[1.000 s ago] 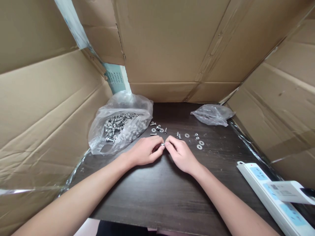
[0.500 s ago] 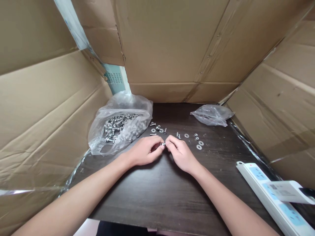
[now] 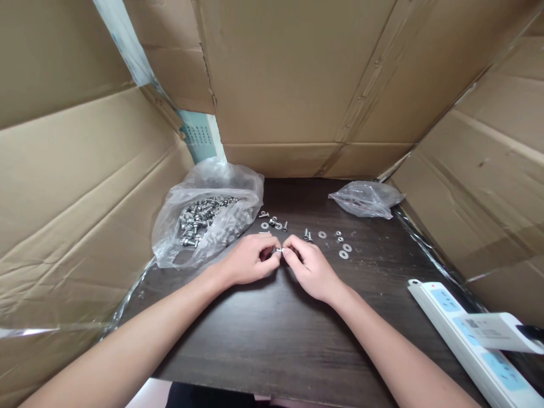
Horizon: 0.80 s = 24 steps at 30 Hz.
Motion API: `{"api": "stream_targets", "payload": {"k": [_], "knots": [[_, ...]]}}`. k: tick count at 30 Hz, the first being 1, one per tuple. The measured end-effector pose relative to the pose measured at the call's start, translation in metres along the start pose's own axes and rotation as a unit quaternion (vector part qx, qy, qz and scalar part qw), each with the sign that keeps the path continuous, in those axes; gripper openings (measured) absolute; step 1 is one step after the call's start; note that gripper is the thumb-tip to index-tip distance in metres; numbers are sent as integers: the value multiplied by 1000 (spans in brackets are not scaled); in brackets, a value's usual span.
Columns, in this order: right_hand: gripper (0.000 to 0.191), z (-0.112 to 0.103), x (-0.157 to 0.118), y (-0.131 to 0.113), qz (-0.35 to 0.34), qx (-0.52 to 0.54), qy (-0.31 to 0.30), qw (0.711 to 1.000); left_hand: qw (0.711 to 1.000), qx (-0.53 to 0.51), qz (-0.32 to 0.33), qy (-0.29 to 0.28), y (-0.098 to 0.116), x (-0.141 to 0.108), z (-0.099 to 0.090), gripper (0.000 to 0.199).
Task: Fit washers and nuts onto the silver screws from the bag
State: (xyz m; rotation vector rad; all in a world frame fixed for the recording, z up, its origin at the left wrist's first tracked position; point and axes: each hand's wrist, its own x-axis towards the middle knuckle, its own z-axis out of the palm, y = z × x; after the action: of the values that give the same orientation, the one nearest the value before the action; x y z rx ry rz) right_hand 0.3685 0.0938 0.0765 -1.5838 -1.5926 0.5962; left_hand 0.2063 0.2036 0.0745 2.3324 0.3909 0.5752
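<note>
My left hand (image 3: 257, 259) is closed in a pinch on a small silver bolt (image 3: 279, 250), held just above the dark tabletop. The thumb and forefinger of my right hand (image 3: 308, 263) close on the bolt's other end, and the two hands almost touch. Fingers cover most of the bolt, so any nut or washer on it cannot be made out. Just beyond the hands lie loose bolts (image 3: 285, 226), flat washers (image 3: 322, 234) and small nuts (image 3: 339, 234).
An opened clear plastic bag (image 3: 170, 226) full of bolts stands at the left. Another clear bag (image 3: 368, 198) lies at the back right. A white power strip (image 3: 450, 328) with a plug runs along the right side. Cardboard walls (image 3: 314, 73) enclose the table.
My right hand has shifted slightly left, its fingertips turning at the bolt's end. My left hand has barely moved. The loose hardware and bags are unchanged.
</note>
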Motion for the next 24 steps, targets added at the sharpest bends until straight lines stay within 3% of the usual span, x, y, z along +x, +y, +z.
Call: {"api": "stream_targets", "payload": {"k": [9, 18, 24], "knots": [[14, 2, -1, 2, -16, -15, 19, 1000, 999, -20, -34, 24, 2, 2, -1, 11], [3, 2, -2, 6, -50, -63, 24, 996, 1000, 2, -20, 4, -2, 1, 0, 16], [3, 1, -2, 6, -43, -64, 31, 997, 1000, 13, -9, 22, -1, 1, 1, 9]]}}
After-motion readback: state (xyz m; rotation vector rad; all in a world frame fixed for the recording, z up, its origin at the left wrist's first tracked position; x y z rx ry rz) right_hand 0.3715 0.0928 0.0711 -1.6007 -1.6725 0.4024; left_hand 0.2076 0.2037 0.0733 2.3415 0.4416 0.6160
